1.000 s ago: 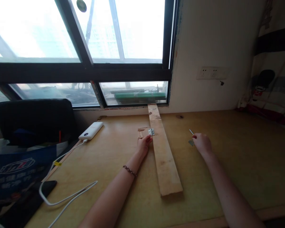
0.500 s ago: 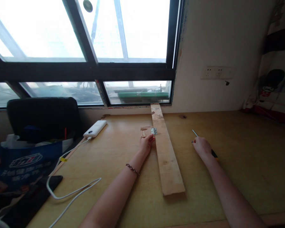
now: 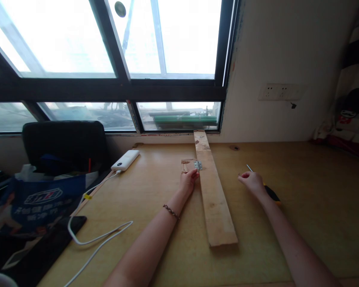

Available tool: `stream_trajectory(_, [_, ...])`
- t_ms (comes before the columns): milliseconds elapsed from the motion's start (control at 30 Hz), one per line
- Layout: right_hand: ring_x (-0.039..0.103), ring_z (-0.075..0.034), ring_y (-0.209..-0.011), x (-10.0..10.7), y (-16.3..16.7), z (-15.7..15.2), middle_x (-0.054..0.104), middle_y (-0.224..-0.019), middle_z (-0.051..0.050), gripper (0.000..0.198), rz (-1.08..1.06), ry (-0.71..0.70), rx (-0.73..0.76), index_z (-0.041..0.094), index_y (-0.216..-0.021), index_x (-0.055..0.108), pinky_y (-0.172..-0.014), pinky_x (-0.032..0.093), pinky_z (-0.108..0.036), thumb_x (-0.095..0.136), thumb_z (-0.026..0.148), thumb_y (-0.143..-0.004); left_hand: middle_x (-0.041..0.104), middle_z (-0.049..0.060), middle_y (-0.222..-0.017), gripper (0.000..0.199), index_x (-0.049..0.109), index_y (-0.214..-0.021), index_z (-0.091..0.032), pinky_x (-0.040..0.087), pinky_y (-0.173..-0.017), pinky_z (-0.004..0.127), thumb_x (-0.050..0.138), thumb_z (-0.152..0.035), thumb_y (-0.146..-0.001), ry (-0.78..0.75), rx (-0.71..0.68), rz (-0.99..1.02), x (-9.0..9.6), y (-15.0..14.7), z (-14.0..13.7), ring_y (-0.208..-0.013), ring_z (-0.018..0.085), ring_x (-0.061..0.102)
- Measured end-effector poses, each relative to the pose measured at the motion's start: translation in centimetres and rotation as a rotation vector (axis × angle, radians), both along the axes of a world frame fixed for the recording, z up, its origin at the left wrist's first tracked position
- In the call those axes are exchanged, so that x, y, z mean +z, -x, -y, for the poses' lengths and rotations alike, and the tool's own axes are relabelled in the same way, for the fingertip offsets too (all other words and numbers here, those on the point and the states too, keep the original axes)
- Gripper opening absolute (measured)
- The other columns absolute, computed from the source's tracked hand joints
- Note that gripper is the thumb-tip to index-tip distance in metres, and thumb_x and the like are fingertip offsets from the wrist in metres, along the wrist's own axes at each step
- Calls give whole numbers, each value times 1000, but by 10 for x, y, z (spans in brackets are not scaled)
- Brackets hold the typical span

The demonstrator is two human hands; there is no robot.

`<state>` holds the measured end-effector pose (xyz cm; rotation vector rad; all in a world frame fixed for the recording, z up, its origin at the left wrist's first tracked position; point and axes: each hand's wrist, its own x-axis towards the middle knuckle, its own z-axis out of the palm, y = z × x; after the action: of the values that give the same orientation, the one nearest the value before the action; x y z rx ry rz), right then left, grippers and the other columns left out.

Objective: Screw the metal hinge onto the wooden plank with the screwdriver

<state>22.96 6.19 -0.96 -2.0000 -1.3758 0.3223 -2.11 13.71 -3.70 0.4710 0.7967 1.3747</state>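
We see a small silvery metal hinge (image 3: 198, 164) across the left edge of a long pale wooden plank (image 3: 217, 199), at 10 o'clock from its middle. Our left hand (image 3: 189, 181) touches the hinge from 6 o'clock, fingers narrow; we cannot tell whether they grip. At 3 o'clock, our right hand (image 3: 253, 184) pinches something too small to name, a black-and-yellow-handled screwdriver (image 3: 272, 194) at its 4 o'clock.

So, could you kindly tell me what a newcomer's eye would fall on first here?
Probably the bright window, filling much of the upper left and middle. Then the long wooden board, lying on the table between the left hand and the right hand, with a metal hinge at its left edge. A black-and-yellow tool handle shows beside the right hand.
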Motion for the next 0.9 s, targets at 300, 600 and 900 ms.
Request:
stream_trajectory(300, [57,-12,-53,37,95,-61,66,-67,-7,21,-706,-292,407,12,-69,63,-45,43,-20,63,31,-60,61,1,-54,12,60,-63,-9,46,-49,17,67,-6,-53,-1,-23,30,1,0,0,-45,7,55])
stream_trajectory(600, [59,-15,-57,11,132,-107,68,-64,-3,16,-255,-285,408,16,-69,70,-52,42,-22,62,29,-63,62,2,-56,13,63,-66,-8,45,-48,17,68,-8,-54,-1,-43,21,-1,0,-2,-46,6,55])
stream_trajectory(900, [57,-13,-58,10,132,-104,68,-70,-4,17,-156,-383,416,16,-74,69,-57,42,-22,58,27,-67,62,2,-57,20,63,-71,-9,46,-47,17,68,-5,-52,-4,-16,29,1,-1,0,-45,7,54])
